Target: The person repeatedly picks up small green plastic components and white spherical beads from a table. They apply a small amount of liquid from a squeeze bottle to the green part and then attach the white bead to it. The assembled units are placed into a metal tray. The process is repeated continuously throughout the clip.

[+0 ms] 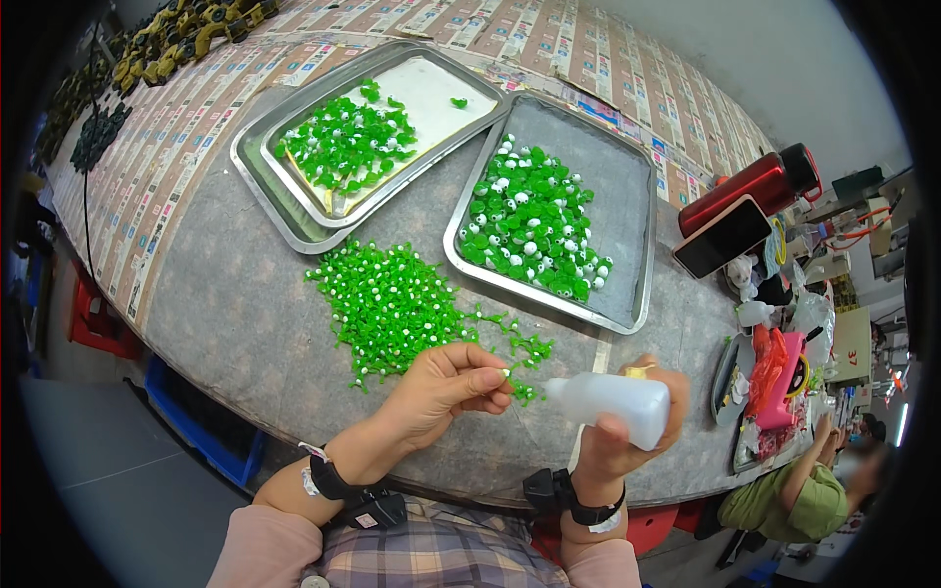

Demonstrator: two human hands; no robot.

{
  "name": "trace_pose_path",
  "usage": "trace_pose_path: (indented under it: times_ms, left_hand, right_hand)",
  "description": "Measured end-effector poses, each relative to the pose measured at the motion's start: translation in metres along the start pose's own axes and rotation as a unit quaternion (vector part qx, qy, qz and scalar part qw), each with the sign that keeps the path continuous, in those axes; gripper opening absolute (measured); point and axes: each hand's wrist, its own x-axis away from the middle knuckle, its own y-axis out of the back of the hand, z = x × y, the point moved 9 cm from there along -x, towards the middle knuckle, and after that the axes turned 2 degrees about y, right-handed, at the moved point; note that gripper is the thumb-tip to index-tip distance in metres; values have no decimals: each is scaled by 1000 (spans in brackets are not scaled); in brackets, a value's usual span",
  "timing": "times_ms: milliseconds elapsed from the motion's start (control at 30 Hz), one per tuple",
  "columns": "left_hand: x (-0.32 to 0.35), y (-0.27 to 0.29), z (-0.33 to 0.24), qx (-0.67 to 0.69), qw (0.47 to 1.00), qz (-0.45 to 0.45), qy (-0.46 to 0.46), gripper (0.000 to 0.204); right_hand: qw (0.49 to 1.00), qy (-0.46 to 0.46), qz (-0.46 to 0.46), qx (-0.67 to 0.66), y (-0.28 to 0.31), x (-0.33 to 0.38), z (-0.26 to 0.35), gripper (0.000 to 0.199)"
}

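Squeeze bottle point(600, 398) clasped in my right hand point(606, 457); small plastic piece point(506, 373), apparently white-tipped, pinched in my left hand point(443, 390) beside the green plastic pile point(392, 312). Step judged as dispensing; next move calls for bringing nozzle point(556, 387) to piece
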Motion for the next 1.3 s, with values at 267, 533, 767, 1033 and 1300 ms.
trace_pose_path:
  times_ms: [267,533,767,1033,1300]
  left_hand:
    - [0,1,1,-4,1000,-8,5,10]
    - [2,0,-14,-77,992,-27,-100,7]
    - [10,-3,-30,-176,963,-49,-199,10]
    - [12,-4,-32,-183,958,-47,-215,10]
    - [11,-1,-31,-167,961,-61,-209,9]
  right_hand:
    - [1000,-2,-8,16,3,-3,-1,55]
    - [996,-62,-41,46,10,-4,-3,59]
    - [997,-25,-66,-13,11,-2,-5,55]
    - [1000,-23,-9,2,3,-1,-5,54]
    - [990,-118,-71,37,72,-27,-43,41]
